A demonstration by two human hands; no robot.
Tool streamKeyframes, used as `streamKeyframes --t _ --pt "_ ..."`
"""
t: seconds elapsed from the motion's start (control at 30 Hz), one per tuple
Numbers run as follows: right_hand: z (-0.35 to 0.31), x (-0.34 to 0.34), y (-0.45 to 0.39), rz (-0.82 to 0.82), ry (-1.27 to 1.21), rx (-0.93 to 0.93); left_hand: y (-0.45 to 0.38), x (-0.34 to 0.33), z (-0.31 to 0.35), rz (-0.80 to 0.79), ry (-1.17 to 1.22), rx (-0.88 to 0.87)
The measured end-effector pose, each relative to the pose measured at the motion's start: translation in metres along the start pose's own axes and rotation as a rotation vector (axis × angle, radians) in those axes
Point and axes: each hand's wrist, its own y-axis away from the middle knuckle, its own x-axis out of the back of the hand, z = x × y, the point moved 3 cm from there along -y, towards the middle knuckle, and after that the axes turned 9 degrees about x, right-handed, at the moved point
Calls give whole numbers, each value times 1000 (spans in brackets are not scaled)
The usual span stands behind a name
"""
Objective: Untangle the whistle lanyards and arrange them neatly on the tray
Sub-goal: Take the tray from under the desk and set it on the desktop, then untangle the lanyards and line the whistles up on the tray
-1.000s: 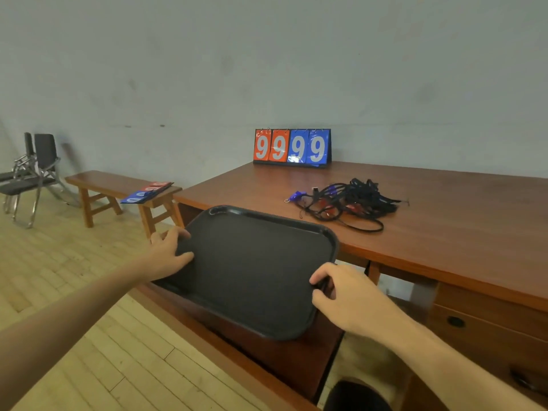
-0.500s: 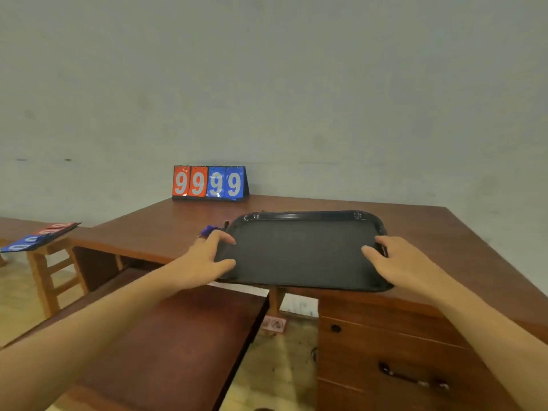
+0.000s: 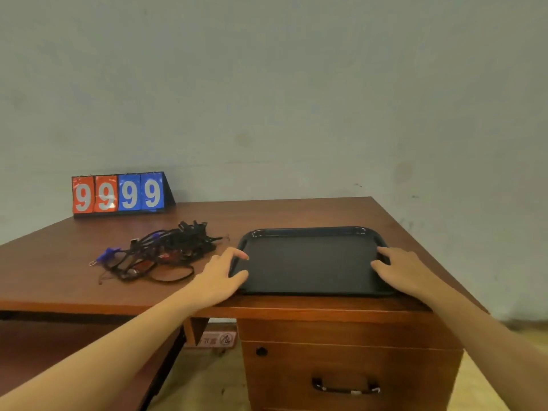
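Note:
A black tray (image 3: 311, 259) lies flat on the right half of the brown wooden desk (image 3: 53, 271), near its front edge. My left hand (image 3: 219, 277) rests on the tray's left rim, thumb and forefinger lying on top of it. My right hand (image 3: 403, 268) rests on the right rim with its fingers fairly straight. To the left of the tray, a tangled heap of black whistle lanyards (image 3: 172, 250) sits on the desk, with a blue whistle (image 3: 108, 254) at its left end and reddish pieces in the middle. The tray holds nothing.
A flip scoreboard (image 3: 118, 194) reading 9999 stands at the back left of the desk against the grey wall. Below the tray the desk has drawers with a black handle (image 3: 345, 387). A lower wooden surface (image 3: 44, 351) sits at the front left.
Both hands carried the tray from the low side surface up over the desk and set it down right of the lanyards. The view turned toward the desk's right end.

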Motion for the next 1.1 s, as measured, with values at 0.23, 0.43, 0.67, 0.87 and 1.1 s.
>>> streamKeyframes --t 0.23,0.43,0.67,0.87,1.1 --pt "14 -7 -38 57 41 -28 -37 -14 -3 141 -124 -62" --pt "10 -4 -41 179 -11 -14 -43 -16 -5 145 -116 -70" --pt "-22 4 -5 435 73 170 -24 11 -4 184 -24 -30" --pt "-139 -41 15 359 91 551 0 89 -75 361 -194 61" --pt "-257 -106 3 286 76 810 19 147 -167 459 -182 236"
